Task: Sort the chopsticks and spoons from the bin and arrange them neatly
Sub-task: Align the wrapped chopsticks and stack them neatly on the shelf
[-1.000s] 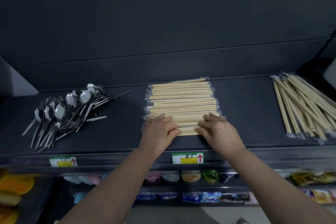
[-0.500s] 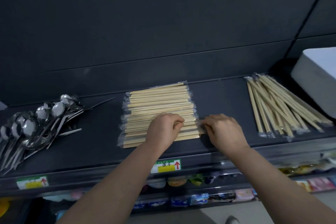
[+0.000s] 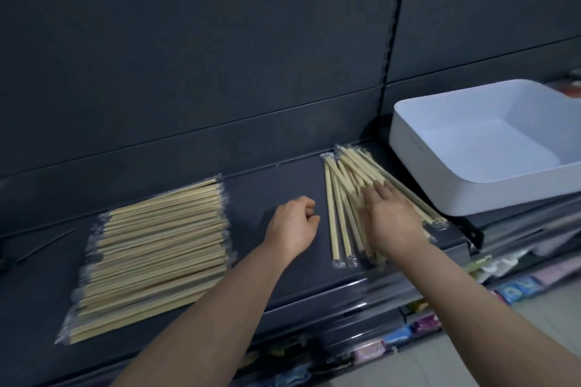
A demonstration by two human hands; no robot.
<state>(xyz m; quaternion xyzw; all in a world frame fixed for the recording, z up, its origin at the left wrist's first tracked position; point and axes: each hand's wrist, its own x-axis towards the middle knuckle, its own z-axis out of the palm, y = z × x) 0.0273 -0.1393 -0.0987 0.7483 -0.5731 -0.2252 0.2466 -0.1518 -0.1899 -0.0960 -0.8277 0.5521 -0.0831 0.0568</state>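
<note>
Both my hands have left the squared stack of pale, plastic-wrapped wooden chopsticks (image 3: 157,258), which lies at the left of the dark metal shelf (image 3: 276,185). My right hand (image 3: 393,220) rests flat, fingers extended, on the loose fanned chopstick pile (image 3: 349,179) beside the white plastic bin (image 3: 471,198). My left hand (image 3: 292,226) is curled and holds nothing. I judge this pile is next for aligning.

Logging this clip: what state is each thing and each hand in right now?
Left chopstick stack: wrapped, aligned neatly.
Right chopstick pile: wrapped, loose, fanned out.
White bin: upright, nothing visible inside.
Left hand: fingers curled, holding nothing.
Right hand: fingers straight, resting on that pile.
</note>
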